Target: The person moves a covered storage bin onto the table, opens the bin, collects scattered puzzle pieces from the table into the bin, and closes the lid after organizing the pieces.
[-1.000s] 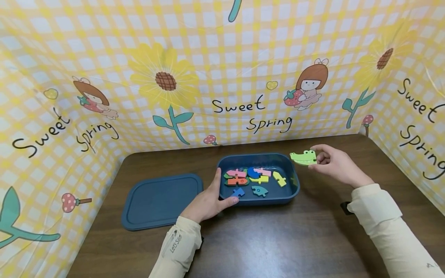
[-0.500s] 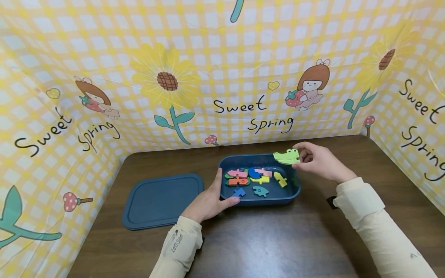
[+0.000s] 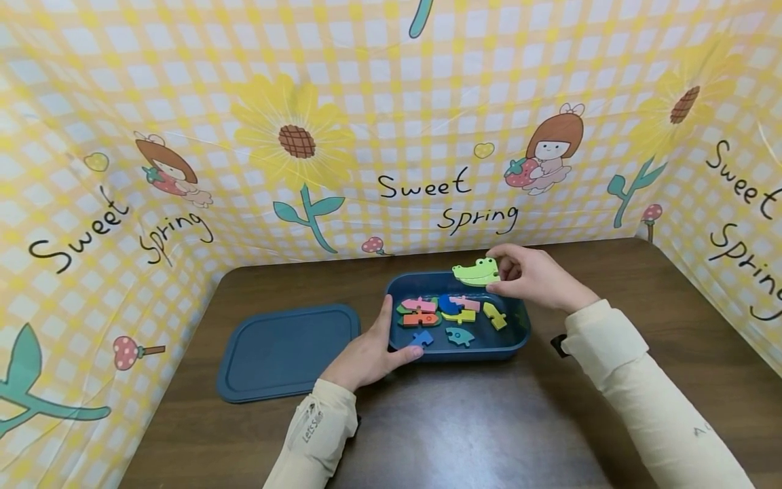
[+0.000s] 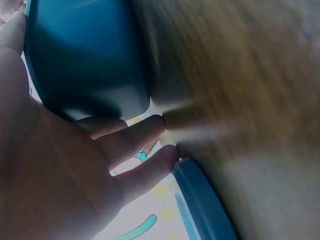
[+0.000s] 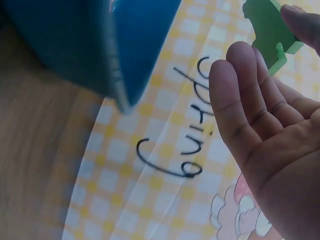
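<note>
My right hand [image 3: 531, 275] pinches a light green crocodile-head puzzle piece [image 3: 476, 272] between thumb and fingers, above the far rim of a dark blue box [image 3: 510, 352]. In the right wrist view the green piece [image 5: 272, 32] shows at the top, with the other fingers extended below it. My left hand [image 3: 366, 353] holds the box's left end, thumb over the near rim and fingers along the side wall. Inside lie several puzzle pieces: a pink one [image 3: 419, 305], an orange one [image 3: 419, 319], a yellow one [image 3: 495, 316], a teal one [image 3: 459, 336] and a blue one [image 3: 421, 338].
The box's dark blue lid [image 3: 287, 353] lies flat on the brown wooden table [image 3: 476, 421], left of the box. A yellow checked cloth [image 3: 391, 115] hangs behind the table and on both sides.
My right hand has carried the crocodile piece leftward, from beyond the box's right end to above its far rim. The left hand has stayed on the box.
</note>
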Tool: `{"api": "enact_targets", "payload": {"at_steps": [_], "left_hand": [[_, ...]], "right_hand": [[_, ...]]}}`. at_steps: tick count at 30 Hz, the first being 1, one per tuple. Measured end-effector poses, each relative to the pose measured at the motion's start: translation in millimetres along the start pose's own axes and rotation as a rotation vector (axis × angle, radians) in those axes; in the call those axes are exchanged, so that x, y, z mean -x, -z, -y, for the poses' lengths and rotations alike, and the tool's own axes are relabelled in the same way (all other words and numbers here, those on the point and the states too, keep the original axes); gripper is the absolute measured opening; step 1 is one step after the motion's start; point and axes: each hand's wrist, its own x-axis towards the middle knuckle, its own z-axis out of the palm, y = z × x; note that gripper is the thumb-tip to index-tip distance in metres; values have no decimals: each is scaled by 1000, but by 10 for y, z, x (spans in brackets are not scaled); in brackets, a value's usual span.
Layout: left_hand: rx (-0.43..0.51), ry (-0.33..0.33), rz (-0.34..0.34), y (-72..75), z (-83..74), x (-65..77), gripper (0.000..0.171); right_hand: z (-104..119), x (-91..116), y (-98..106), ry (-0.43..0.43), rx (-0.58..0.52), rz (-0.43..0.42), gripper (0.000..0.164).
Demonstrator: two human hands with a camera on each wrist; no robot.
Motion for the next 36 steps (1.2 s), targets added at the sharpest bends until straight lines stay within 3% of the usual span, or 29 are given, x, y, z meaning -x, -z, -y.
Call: {"api": "enact_targets", "payload": {"at_steps": [16, 36], "left_hand": [[0, 13, 5, -6, -25, -11, 113], [32, 3, 24, 9, 7, 10, 111]], "right_hand": [[263, -310, -218, 60, -7, 79, 56], [323, -594, -567, 96, -14, 206, 55]]}}
